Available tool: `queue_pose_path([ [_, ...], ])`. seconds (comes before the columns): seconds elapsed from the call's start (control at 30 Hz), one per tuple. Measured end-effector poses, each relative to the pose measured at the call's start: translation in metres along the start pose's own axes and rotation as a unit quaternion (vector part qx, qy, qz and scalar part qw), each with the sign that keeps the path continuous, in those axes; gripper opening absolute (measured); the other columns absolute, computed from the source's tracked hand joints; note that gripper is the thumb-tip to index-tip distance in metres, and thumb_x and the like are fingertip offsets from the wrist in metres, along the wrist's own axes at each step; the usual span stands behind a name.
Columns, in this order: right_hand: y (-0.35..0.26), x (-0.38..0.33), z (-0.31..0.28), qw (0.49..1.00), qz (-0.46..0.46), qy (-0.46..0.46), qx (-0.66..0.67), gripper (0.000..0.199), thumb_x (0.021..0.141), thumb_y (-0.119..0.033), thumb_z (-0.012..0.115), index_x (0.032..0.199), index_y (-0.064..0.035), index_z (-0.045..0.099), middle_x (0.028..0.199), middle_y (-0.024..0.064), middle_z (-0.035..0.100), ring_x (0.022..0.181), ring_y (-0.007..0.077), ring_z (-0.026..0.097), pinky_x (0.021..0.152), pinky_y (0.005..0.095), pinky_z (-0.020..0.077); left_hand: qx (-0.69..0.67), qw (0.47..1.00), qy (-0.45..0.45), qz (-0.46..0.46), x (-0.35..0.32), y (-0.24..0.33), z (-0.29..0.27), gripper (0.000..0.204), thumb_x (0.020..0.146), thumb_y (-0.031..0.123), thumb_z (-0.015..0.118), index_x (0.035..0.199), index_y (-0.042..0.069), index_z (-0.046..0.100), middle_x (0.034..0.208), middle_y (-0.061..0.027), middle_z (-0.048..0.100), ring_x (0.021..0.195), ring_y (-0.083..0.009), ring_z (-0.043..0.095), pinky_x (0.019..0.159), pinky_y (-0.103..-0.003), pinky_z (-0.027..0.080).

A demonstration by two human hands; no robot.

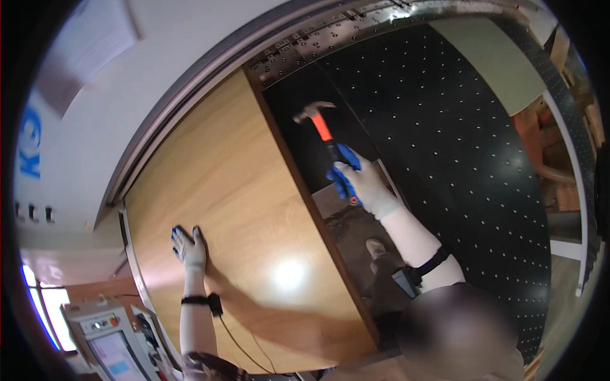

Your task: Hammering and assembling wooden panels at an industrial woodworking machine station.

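Observation:
My left hand [190, 249], in a white glove with blue fingertips, lies with its fingers spread on a large light wood-grain board [235, 171]. In my right hand [363, 183], gloved the same way, is a claw hammer [323, 126] with an orange and black handle. My fingers wrap round the dark lower part of the handle. The hammer's metal head points away from me, just to the right of the board's dark brown long edge and apart from it. The head looks slightly smeared by motion.
Right of the board spreads a black machine table [445, 146] dotted with small pale points. A grey-green panel [489, 60] lies at its far end. A pale machine housing [152, 57] rises at the far left. A control console [108, 336] with a screen stands at the lower left.

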State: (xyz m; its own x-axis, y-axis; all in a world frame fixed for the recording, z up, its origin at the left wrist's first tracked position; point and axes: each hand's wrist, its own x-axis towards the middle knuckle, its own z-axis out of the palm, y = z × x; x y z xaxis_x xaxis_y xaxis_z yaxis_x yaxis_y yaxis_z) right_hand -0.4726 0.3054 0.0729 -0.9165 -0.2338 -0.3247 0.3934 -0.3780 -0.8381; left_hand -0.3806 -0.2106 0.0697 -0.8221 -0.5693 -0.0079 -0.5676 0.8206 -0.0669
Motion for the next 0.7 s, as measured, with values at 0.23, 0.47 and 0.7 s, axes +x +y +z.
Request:
queue_pose_path([
  [0.23, 0.011, 0.104, 0.031, 0.996, -0.065, -0.014, 0.052, 0.06, 0.106, -0.017, 0.052, 0.161, -0.0093, 0.028, 0.086, 0.0013, 0.059, 0.062, 0.0074, 0.053, 0.056, 0.0253, 0.0494, -0.034, 0.998, 0.014, 0.056, -0.001, -0.035, -0.003, 0.08, 0.105, 0.048, 0.048, 0.161, -0.001, 0.019, 0.169, -0.0219, 0.017, 0.157, -0.0353, 0.014, 0.127, -0.044, 0.011],
  [0.47, 0.035, 0.129, 0.054, 0.995, -0.047, -0.048, 0.069, 0.058, 0.104, -0.015, 0.053, 0.158, -0.0066, 0.034, 0.083, 0.0034, 0.06, 0.063, 0.01, 0.056, 0.06, 0.0282, 0.0515, -0.084, 0.995, 0.008, 0.049, 0.0, -0.037, -0.009, 0.076, 0.107, 0.045, 0.048, 0.162, 0.0, 0.019, 0.17, -0.0197, 0.017, 0.158, -0.0336, 0.012, 0.128, -0.042, 0.01],
  [0.7, 0.028, 0.176, 0.067, 0.984, -0.096, -0.075, 0.13, 0.06, 0.105, -0.014, 0.05, 0.161, -0.0103, 0.029, 0.08, -0.0015, 0.052, 0.062, 0.0054, 0.049, 0.056, 0.0242, 0.0483, -0.121, 0.991, 0.007, 0.053, 0.004, -0.046, -0.011, 0.071, 0.108, 0.04, 0.045, 0.161, 0.0, 0.02, 0.17, -0.0193, 0.017, 0.158, -0.0326, 0.013, 0.128, -0.041, 0.01],
])
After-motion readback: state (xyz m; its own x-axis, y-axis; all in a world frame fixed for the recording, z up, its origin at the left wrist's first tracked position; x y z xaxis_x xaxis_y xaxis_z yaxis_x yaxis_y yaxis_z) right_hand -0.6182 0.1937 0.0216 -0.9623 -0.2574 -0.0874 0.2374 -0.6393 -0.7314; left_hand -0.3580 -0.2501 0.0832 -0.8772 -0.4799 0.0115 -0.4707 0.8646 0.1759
